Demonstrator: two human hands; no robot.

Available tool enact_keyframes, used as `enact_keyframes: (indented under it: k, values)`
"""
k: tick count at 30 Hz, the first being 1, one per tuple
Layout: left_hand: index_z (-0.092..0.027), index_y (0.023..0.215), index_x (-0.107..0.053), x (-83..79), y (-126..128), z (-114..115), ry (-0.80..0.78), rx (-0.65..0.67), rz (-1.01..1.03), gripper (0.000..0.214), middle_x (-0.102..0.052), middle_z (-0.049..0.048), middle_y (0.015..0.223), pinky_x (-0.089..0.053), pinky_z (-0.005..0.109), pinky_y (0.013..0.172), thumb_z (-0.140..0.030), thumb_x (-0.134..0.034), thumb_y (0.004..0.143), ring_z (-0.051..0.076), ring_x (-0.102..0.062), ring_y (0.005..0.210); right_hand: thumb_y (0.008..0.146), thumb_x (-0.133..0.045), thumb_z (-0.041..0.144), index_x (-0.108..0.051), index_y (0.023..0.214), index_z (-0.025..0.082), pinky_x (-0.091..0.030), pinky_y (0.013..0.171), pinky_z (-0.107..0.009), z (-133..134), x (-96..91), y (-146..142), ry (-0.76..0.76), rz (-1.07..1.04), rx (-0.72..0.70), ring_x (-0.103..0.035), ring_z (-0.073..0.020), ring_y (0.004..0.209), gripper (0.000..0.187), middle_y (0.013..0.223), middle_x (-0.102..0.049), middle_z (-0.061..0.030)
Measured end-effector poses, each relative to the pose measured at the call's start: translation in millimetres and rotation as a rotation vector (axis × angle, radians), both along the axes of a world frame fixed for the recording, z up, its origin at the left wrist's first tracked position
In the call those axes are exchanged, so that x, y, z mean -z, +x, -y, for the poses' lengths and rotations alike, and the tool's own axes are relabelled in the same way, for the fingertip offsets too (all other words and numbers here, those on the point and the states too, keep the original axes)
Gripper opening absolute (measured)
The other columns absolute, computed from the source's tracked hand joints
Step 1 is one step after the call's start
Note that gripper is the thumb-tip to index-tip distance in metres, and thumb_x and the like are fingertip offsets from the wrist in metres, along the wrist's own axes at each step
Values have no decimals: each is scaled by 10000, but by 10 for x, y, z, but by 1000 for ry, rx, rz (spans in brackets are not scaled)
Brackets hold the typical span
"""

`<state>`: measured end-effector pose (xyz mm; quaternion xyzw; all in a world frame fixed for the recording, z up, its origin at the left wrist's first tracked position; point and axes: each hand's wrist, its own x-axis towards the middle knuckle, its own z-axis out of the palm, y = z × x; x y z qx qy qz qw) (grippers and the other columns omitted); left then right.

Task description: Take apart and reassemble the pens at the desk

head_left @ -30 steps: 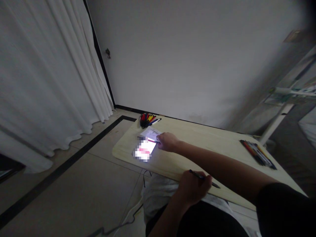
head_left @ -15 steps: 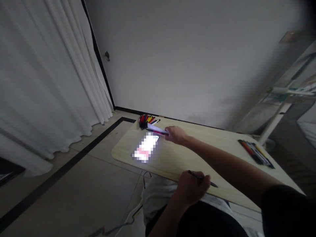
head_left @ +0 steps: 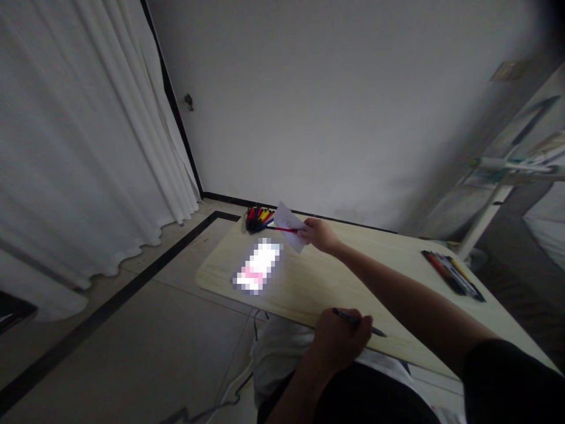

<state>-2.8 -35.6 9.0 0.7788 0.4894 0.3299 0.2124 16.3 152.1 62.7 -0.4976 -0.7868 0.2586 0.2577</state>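
Observation:
My right hand (head_left: 318, 234) reaches across the light wooden table (head_left: 353, 277) and is closed on a small white sheet of paper (head_left: 289, 224) together with a red pen (head_left: 282, 229), both lifted off the table. My left hand (head_left: 342, 341) rests at the table's near edge, closed around a dark pen (head_left: 359, 323). A lit phone screen (head_left: 257, 266) lies flat on the table just left of and below the raised paper.
A bundle of coloured pens (head_left: 258, 217) lies at the table's far left corner. More pens (head_left: 452, 274) lie in a row at the right side. White curtains (head_left: 79, 135) hang on the left, above a tiled floor. A white stand (head_left: 485, 218) is at the right.
My right hand picked the paper and red pen up from beside the phone and raised them, tilting the sheet upward. My left hand stayed at the table edge with its pen.

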Motion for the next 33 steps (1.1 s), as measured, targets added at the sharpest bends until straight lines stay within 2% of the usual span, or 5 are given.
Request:
enact_keyframes:
  k: [5,12,27,30,33]
  values:
    - [-173,598,-566,17,-6,0,19,3,11,444,-529,-5,485,-295,213,461,-359,-265,866,90,-474,468,738,-549,144,-537,796,102,-519,517,-228,-60,148,96,-481,-534,48,-591,-123,590,73,730,-620,-70]
    - [-165,587,-559,-3,-13,5,7,13,36,433,-514,1,481,-285,215,454,-351,-279,860,91,-456,462,763,-528,146,-544,804,104,-533,542,-216,-34,217,296,-650,-560,141,-604,-111,583,61,778,-629,-82]
    - [-165,596,-575,7,-2,14,-2,-8,12,456,-520,-4,485,-288,214,465,-355,-261,867,89,-461,465,696,-570,183,-605,783,101,-481,451,-200,-97,369,422,-507,-80,87,-568,-115,506,124,625,-622,-48]
    - [-163,594,-571,3,-1,17,5,-4,18,449,-524,-1,491,-286,214,460,-350,-266,866,91,-465,470,722,-534,206,-612,789,107,-443,458,-188,-73,253,421,-385,-21,10,-555,-107,513,143,649,-627,-47]
    - [-166,609,-576,-2,2,16,3,1,10,434,-537,2,499,-299,214,470,-347,-274,864,97,-480,478,743,-511,274,-620,800,130,-383,467,-178,-5,66,399,-112,147,-25,-542,-108,541,189,639,-619,-29]
